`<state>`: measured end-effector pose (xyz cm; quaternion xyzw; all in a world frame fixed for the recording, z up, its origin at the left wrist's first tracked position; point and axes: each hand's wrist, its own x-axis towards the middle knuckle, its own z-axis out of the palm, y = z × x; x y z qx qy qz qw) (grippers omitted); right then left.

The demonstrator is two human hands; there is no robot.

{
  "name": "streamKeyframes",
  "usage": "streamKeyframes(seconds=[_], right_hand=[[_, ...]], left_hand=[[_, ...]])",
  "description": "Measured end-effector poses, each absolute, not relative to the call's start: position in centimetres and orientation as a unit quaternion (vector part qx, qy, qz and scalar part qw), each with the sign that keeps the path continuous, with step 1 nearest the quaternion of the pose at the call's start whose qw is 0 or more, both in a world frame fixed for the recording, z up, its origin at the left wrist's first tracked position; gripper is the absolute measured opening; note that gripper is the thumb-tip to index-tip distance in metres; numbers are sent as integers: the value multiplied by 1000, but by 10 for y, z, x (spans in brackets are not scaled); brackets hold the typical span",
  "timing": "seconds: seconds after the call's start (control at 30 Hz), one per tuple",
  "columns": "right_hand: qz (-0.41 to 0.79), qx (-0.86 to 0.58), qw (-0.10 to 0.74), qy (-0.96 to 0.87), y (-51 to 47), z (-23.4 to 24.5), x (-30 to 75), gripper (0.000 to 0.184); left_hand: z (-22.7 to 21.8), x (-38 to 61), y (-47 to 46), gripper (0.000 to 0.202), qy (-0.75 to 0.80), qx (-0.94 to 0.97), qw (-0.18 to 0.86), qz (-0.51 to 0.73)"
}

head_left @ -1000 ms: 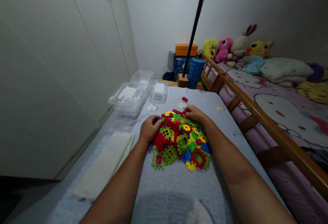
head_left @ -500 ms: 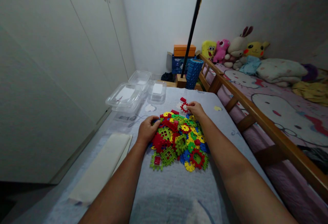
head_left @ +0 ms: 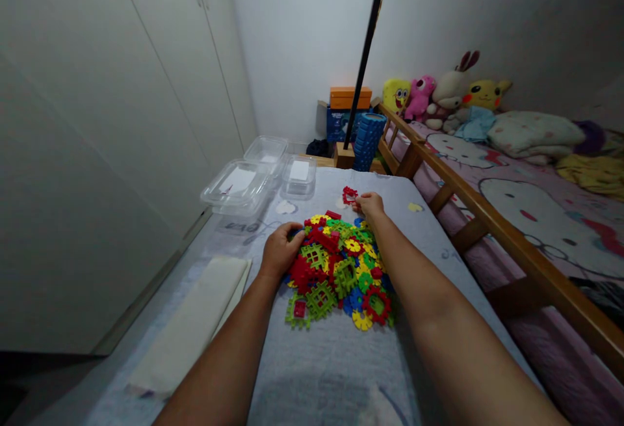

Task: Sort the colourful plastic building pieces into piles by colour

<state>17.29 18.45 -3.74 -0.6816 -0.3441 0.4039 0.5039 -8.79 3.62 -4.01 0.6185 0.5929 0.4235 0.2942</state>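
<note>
A heap of interlocking plastic toy pieces (head_left: 336, 263) in red, yellow, green and blue lies on the cloth-covered surface, between my forearms. Against its upper left edge rests my left hand (head_left: 283, 247), thumb and fingers apart and curved round the side of the pile. Beyond the heap, my right hand (head_left: 369, 205) pinches the near edge of a red toothed ring (head_left: 350, 196). The ring lies at the spot of a small red piece, which I cannot make out separately.
Clear plastic boxes (head_left: 236, 185) stand at the back left, some with white paper inside. A folded cream cloth (head_left: 195, 328) lies along the left. On the right runs a wooden bed rail (head_left: 468, 218). A lamp pole with a wooden base (head_left: 344, 155) rises beyond the far edge.
My right hand has moved the red ring slightly away from me, up to the small red piece lying there. The left hand stays at the pile.
</note>
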Motion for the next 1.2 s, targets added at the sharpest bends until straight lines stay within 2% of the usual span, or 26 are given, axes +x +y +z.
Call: streamKeyframes(seconds=[0.33, 0.63, 0.73, 0.83, 0.97, 1.07, 1.2], right_hand=[[438, -620, 523, -388, 175, -30, 168, 23], [415, -601, 489, -476, 161, -27, 174, 22], [387, -597, 444, -545, 151, -26, 175, 16], [342, -573, 344, -661, 145, -25, 169, 4], [244, -572, 207, -756, 143, -24, 155, 13], [200, -596, 187, -755, 145, -25, 148, 7], [217, -624, 204, -723, 144, -26, 146, 11]], left_hand=[[-37, -87, 34, 29, 598, 615, 285, 427], [-38, -87, 34, 29, 597, 611, 289, 432], [-39, -88, 35, 29, 598, 614, 287, 428], [-40, -88, 35, 31, 594, 615, 294, 428], [-40, -88, 35, 29, 591, 612, 301, 431], [-39, -88, 34, 28, 587, 611, 302, 436], [-39, -88, 34, 28, 584, 610, 302, 442]])
